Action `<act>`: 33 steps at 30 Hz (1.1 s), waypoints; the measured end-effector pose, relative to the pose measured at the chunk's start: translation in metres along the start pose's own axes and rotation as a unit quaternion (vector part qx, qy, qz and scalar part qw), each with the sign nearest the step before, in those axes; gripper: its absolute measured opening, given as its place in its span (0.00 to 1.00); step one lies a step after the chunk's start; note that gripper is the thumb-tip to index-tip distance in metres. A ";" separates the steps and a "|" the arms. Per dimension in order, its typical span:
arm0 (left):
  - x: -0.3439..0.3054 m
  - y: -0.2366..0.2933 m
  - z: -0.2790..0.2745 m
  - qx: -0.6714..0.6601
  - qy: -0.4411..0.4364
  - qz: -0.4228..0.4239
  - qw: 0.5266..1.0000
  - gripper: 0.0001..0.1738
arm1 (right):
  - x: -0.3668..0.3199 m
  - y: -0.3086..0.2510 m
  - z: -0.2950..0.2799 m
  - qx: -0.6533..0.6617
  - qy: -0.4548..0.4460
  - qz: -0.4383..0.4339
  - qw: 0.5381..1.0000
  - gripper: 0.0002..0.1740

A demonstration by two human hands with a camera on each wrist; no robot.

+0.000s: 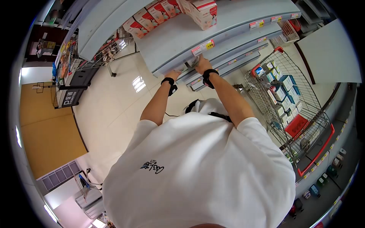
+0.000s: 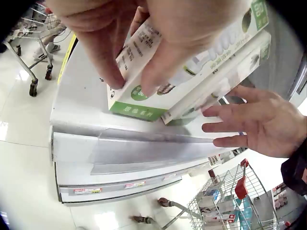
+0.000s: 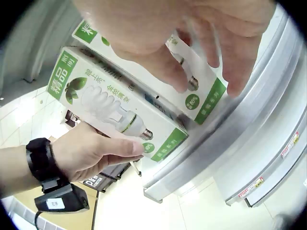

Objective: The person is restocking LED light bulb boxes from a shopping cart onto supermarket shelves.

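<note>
Two white-and-green light bulb boxes lie side by side at the front of the grey shelf [image 1: 163, 49]. My left hand [image 1: 173, 74] grips one light bulb box [image 3: 115, 103], its thumb on the printed face and its fingers around the side. The other light bulb box [image 3: 208, 103] lies beside it, slightly apart. My right hand [image 1: 203, 64] reaches over that second box, thumb against its face. In the left wrist view, the right hand's fingers [image 2: 228, 127] are straight and spread along the box's outer edge. Part of each box is hidden behind the hands.
Red-and-white cartons [image 1: 150, 19] line the shelf's back left, with another carton [image 1: 203, 15] further right. A clear label strip [image 2: 153, 148] runs along the shelf edge; lower shelves sit beneath. A shopping cart [image 1: 300, 98] full of boxes stands to the right. Tiled floor [image 1: 114, 95] extends left.
</note>
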State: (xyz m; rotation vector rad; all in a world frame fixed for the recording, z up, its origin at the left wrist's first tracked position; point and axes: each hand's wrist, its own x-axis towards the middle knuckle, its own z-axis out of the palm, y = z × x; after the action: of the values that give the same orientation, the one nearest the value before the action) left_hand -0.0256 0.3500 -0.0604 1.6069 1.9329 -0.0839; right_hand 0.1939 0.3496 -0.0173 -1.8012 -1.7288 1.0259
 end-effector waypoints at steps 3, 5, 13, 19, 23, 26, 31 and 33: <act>0.008 -0.008 0.009 -0.009 0.028 0.017 0.999 0.34 | 0.002 0.003 -0.003 -0.017 -0.014 0.005 1.000 0.39; 0.001 0.002 0.001 -0.011 0.020 0.031 0.999 0.34 | -0.001 0.007 -0.012 -0.021 -0.016 0.007 1.000 0.40; 0.011 -0.011 0.006 -0.027 0.048 0.081 0.995 0.36 | -0.007 0.039 -0.034 -0.038 -0.004 0.015 0.999 0.42; -0.030 0.001 -0.026 -0.063 0.072 0.095 0.991 0.47 | -0.026 0.068 -0.040 -0.047 -0.001 0.048 0.998 0.43; -0.037 0.007 -0.037 -0.129 0.054 0.093 0.986 0.42 | -0.030 0.061 -0.046 -0.030 0.004 0.031 0.999 0.43; -0.033 0.003 -0.036 -0.208 0.057 0.085 0.973 0.42 | -0.018 0.034 -0.044 -0.004 0.018 -0.027 0.999 0.43; -0.023 -0.007 -0.035 -0.206 0.065 0.073 0.974 0.45 | 0.013 0.007 -0.038 0.008 0.001 -0.121 0.993 0.40; -0.023 -0.008 -0.038 -0.211 0.070 0.070 0.972 0.46 | 0.025 -0.001 -0.034 0.018 -0.004 -0.135 0.991 0.36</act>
State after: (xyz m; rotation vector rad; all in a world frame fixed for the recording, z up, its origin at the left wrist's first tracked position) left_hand -0.0471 0.3442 -0.0209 1.4804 1.7795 0.4810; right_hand 0.2173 0.3806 -0.0001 -1.4917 -1.8830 0.9457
